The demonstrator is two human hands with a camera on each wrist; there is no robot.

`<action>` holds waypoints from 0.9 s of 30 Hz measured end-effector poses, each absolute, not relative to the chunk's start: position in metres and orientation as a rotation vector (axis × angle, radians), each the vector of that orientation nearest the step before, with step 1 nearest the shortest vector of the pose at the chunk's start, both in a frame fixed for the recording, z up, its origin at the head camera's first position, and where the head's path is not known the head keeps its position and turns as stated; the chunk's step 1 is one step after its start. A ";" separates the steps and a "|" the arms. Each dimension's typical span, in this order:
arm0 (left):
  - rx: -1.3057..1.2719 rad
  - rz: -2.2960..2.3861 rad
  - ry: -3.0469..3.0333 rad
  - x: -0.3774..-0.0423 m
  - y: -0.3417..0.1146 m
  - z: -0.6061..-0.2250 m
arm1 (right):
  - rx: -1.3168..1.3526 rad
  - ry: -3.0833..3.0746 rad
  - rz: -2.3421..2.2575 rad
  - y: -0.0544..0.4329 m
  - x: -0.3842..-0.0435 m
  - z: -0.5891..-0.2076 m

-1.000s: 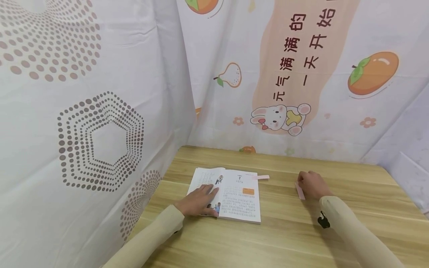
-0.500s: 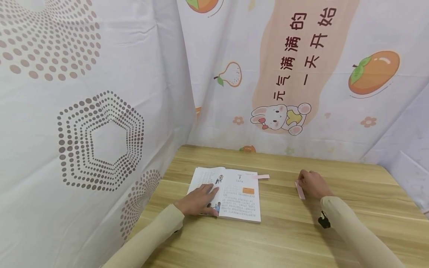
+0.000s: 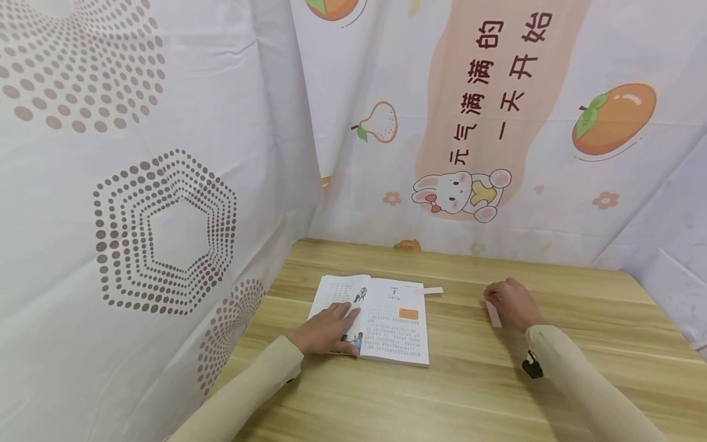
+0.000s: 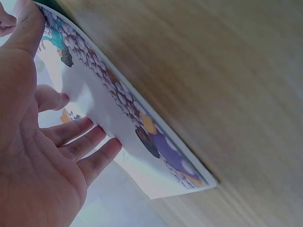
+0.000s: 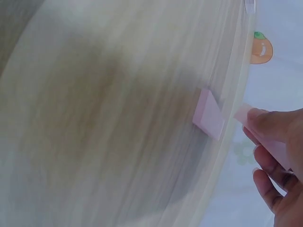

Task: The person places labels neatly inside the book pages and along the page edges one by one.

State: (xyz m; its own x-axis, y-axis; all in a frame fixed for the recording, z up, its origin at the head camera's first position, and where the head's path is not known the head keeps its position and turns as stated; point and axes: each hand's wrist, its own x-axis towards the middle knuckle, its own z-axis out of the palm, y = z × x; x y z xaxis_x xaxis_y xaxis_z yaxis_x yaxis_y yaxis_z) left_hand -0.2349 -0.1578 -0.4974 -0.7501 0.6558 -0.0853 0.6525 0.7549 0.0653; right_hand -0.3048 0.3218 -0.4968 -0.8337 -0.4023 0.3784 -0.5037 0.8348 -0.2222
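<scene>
A book (image 3: 392, 334) lies spread flat on the wooden table, with printed text and small coloured pictures on its pages. My left hand (image 3: 327, 328) rests on its left page, fingers extended; the left wrist view shows the same palm (image 4: 42, 156) beside a colourfully illustrated page (image 4: 113, 90). A pale pink sticky note (image 3: 432, 291) juts from the right page's outer edge. Farther right, my right hand (image 3: 516, 302) is over a pink sticky note pad (image 3: 493, 315). In the right wrist view, its thumb and fingers pinch a pink sticky note (image 5: 244, 112), apart from the pad (image 5: 208, 116).
The wooden table (image 3: 464, 393) reaches back to a white curtain (image 3: 353, 215) printed with fruit and a rabbit. Another white curtain (image 3: 265, 153) with dotted patterns hangs along the left side. A dark object (image 3: 532, 365) shows at the right sleeve's cuff.
My right hand has shifted slightly left, its fingertips now just past the pad's far end. The left hand and the book stay as they were.
</scene>
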 end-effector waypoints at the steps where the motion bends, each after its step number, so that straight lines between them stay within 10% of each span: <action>1: 1.065 0.047 2.845 -0.235 -0.158 -0.498 | 0.694 -2.689 0.444 0.321 -0.305 -0.497; 27: 1.113 0.074 2.845 -0.235 -0.159 -0.497 | 0.853 -2.565 0.429 0.269 -0.301 -0.496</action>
State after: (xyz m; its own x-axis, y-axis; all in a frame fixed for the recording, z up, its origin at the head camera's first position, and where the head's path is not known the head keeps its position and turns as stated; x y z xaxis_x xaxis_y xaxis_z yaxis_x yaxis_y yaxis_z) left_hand -0.2352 -0.1591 -0.4974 -0.7312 0.6792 -0.0625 0.6751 0.7338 0.0760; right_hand -0.3005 0.2686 -0.4960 -0.7328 -0.4985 0.4632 -0.6222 0.7665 -0.1593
